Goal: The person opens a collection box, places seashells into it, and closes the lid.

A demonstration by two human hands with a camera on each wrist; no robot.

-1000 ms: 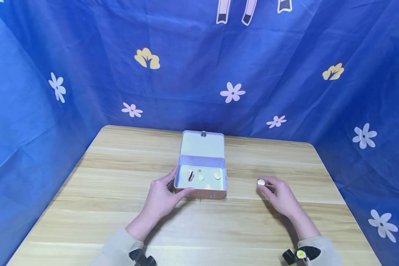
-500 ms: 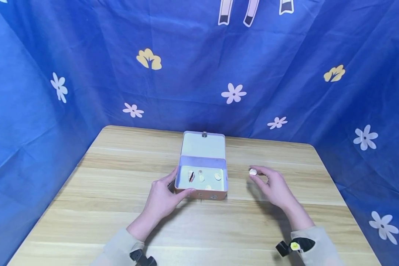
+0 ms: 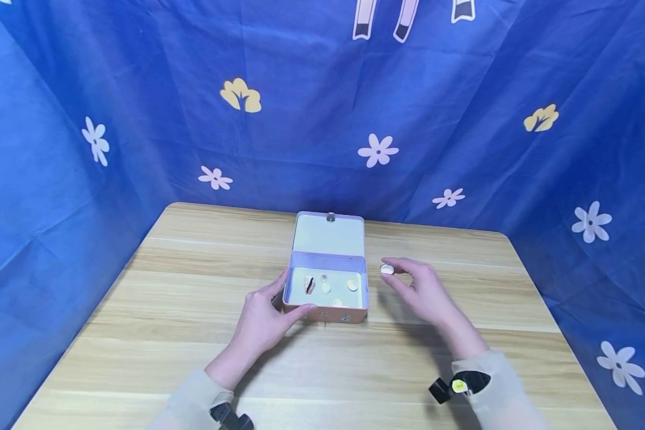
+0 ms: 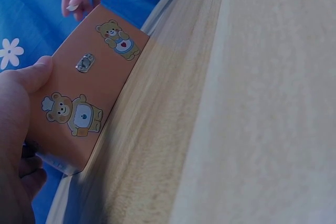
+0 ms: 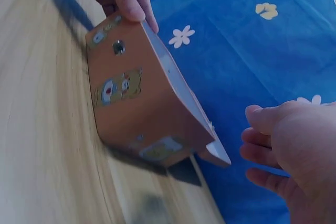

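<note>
A hinged box (image 3: 340, 315) stands on the table with its lid (image 3: 329, 236) raised; its outside is orange with bear pictures in the left wrist view. Several small shell-like pieces lie inside, among them a white oval one (image 3: 352, 285) and a reddish-brown one (image 3: 309, 285). My left hand (image 3: 263, 319) grips the box's left front corner, thumb on the front rim. My right hand (image 3: 421, 292), just right of the box and above the table, pinches a small white piece (image 3: 387, 269) between thumb and fingers. In the right wrist view that piece is hidden.
The wooden table (image 3: 193, 269) reaches back to a blue cloth (image 3: 301, 119) with flower prints, which also hangs at both sides. Each wrist carries a small black device, such as the one (image 3: 462, 385) on the right.
My right hand has moved left and a little away from me, toward the box, carrying the white piece. My left hand keeps its hold on the box, which has stayed in place.
</note>
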